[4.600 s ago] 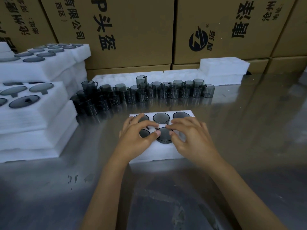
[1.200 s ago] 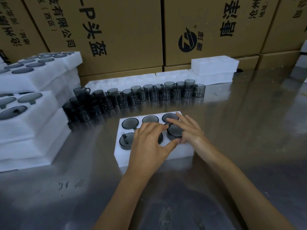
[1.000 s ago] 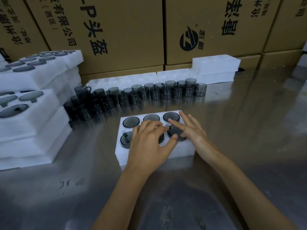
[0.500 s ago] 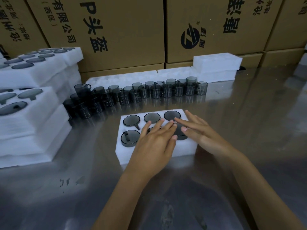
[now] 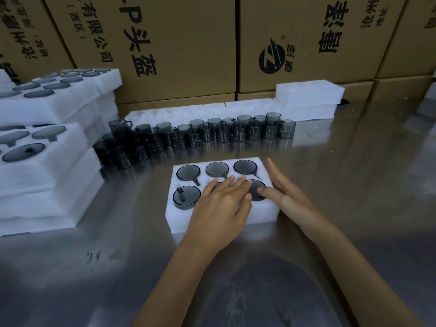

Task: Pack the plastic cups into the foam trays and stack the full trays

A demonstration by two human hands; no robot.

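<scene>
The foam tray [image 5: 221, 217] lay on the steel worktop [image 5: 354, 185], all six pockets filled with smoky plastic cups [image 5: 188, 172]. The left hand [image 5: 219, 208] pressed flat on the near-middle cup, fingers straight, gripping nothing; the right hand [image 5: 286, 197] lay open along the tray's right edge, thumb on the near-right cup. The tray looked light, soft and easily dented, the cups stiff and slick, so it likely wants lifting by both short ends, kept level. Filled trays [image 5: 47, 147] were stacked at left, loose cups [image 5: 236, 132] just beyond.
</scene>
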